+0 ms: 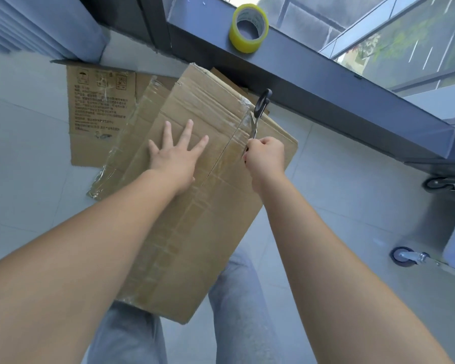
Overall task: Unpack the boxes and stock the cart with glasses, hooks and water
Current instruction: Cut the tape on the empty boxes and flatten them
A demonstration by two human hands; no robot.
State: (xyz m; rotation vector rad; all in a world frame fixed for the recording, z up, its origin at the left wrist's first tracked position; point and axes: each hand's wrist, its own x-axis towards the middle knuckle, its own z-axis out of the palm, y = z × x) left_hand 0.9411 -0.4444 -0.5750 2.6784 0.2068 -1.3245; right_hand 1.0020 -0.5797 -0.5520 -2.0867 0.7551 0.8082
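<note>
A large taped cardboard box (195, 219) stands on the floor in front of my legs, its top flaps closed. My left hand (175, 156) lies flat on the top of the box, fingers spread. My right hand (265, 155) is closed around the blades of a pair of scissors (259, 111), whose black handles point up and away from me. The scissors sit over the clear tape running along the box's centre seam.
Flattened cardboard (95, 114) with printed text lies on the floor behind the box. A roll of yellow tape (248, 28) rests on the dark window ledge (326, 82). At the right, a metal cart (452, 232) with caster wheels (405, 256) stands on the tiled floor.
</note>
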